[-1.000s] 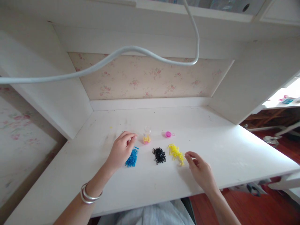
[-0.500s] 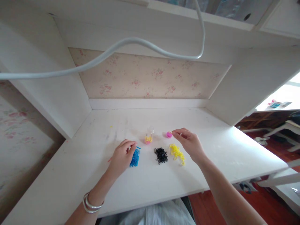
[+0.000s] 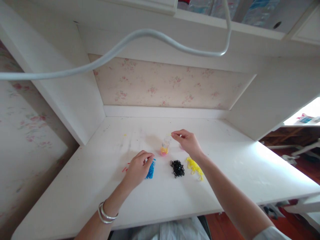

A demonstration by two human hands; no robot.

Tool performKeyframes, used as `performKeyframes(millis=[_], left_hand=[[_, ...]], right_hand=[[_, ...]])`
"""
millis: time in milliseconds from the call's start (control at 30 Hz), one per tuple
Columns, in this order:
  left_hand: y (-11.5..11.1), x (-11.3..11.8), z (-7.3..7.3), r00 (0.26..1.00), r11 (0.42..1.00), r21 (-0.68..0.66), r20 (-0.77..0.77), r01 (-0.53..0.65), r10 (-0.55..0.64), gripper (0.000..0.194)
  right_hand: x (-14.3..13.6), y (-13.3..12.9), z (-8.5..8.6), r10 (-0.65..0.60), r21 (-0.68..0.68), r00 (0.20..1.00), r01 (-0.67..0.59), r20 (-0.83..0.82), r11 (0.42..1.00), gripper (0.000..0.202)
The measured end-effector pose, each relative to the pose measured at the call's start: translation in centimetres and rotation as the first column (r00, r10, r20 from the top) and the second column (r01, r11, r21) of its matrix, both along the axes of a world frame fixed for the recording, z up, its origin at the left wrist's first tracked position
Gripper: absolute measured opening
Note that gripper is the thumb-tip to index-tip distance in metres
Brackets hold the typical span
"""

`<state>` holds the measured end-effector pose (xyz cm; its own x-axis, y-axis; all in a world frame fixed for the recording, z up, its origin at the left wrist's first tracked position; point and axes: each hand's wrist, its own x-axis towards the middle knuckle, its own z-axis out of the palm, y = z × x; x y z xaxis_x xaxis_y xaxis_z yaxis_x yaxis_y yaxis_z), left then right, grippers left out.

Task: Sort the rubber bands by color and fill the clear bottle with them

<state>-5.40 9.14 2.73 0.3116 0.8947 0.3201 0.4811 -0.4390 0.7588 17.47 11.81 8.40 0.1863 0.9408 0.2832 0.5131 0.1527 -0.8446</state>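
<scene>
Above the small clear container [image 3: 165, 144], near its top, your right hand [image 3: 187, 141] is closed in a pinch. A thin yellow band [image 3: 171, 134] appears to be between the fingertips, though it is too small to confirm. Your left hand [image 3: 138, 169] rests beside the blue bands [image 3: 151, 170], partly covering them, thumb and finger drawn together; whether they grip anything cannot be told.

The container stands on the white desk [image 3: 160, 203], with yellow pieces low inside and pink at its base. Black bands [image 3: 177, 168] lie heaped between the blue bands and the loose yellow bands [image 3: 195, 168]. Red pieces [image 3: 125, 168] lie by the outer side of your left hand. A pink item [image 3: 182, 147] is mostly hidden behind your right hand.

Risks noted: a slack pinch could drop the yellow band outside the container. A knuckle brushing the light-looking wall could tip it and spill the contents. Your right forearm, angled close to the loose yellow bands, could drag some if lowered; a sideways sweep of your left hand could mix red with blue.
</scene>
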Motion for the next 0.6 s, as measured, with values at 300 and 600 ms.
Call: performKeyframes(millis=[300, 600], left_hand=[[0.02, 0.04, -0.10, 1.000, 1.000, -0.017, 0.016, 0.012, -0.011, 0.030], [0.01, 0.09, -0.11, 1.000, 1.000, -0.019, 0.009, 0.016, -0.016, 0.031]], right_hand=[[-0.18, 0.40, -0.97, 0.010, 0.025, 0.992, -0.013, 0.125, 1.000, 0.024], [0.19, -0.19, -0.71, 0.008, 0.026, 0.990, -0.012, 0.137, 1.000, 0.025]])
